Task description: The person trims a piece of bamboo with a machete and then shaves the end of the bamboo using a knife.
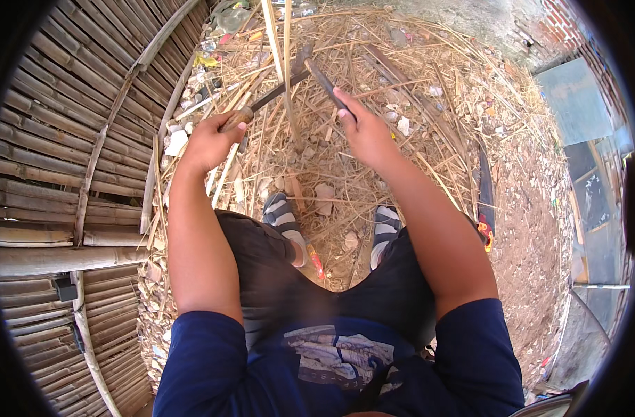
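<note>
My left hand (216, 139) is closed round the wooden handle of a large knife (270, 96), whose dark blade points up and to the right. The blade crosses an upright pale bamboo strip (287, 90), which is split into two lengths above it. In my right hand (366, 135) is a short dark stick (322, 80), gripped at its near end. Its far end lies close to the blade's tip; whether they touch I cannot tell. The strip's lower end stands among the litter on the ground, between my hands and ahead of my feet.
Bamboo strips and shavings (401, 90) cover the ground. A slatted bamboo wall (74, 139) rises on the left. A dark, long-bladed tool with a red and yellow handle (485, 233) lies right of my leg. Grey panels (578, 104) stand along the right side.
</note>
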Demonstrator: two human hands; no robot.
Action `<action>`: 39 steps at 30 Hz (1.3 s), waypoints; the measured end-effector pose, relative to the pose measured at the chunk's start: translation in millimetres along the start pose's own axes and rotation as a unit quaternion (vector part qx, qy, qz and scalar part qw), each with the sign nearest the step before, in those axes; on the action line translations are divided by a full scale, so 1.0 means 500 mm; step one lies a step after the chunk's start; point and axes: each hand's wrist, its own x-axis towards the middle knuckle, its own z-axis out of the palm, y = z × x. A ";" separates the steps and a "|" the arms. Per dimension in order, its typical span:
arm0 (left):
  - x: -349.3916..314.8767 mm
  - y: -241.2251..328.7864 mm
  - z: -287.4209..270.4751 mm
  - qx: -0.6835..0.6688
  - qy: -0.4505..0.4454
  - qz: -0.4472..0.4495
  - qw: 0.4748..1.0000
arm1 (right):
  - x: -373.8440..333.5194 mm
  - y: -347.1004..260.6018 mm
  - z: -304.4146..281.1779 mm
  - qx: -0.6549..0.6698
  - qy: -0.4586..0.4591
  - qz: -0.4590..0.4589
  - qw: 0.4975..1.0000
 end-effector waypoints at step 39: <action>0.031 -0.036 0.030 0.002 0.003 -0.023 1.000 | 0.014 -0.006 -0.001 -0.071 -0.071 0.071 0.992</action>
